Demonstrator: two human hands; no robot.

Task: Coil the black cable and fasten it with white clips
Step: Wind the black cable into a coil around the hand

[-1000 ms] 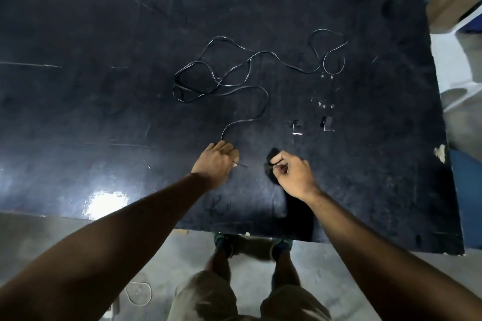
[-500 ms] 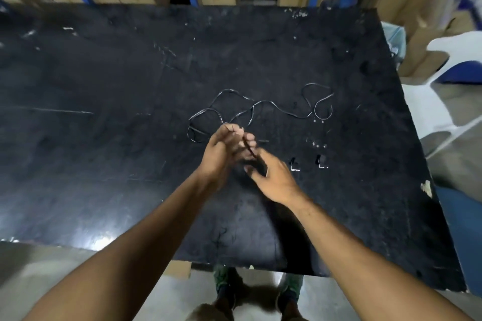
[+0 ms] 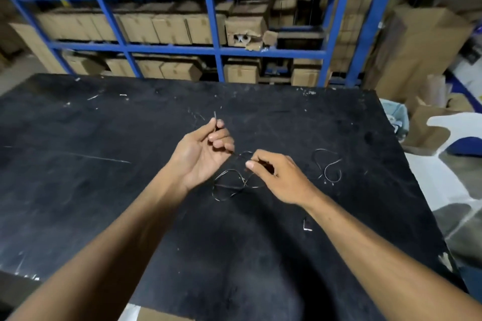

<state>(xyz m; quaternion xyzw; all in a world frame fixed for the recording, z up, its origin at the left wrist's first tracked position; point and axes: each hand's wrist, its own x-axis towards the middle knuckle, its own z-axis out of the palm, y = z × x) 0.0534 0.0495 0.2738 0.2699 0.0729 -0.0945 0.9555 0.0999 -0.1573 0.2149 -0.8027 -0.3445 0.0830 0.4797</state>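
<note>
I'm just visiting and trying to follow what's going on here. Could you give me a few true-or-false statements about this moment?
1. The left hand pinches one end of the black cable. True.
2. The cable is already neatly coiled. False: it lies in loose loops on the black table.
3. The right hand holds the cable too. True.
4. A white clip sits on the cable. False: it lies apart, near the right forearm.
5. The shelves behind are empty. False: they hold cardboard boxes.
</note>
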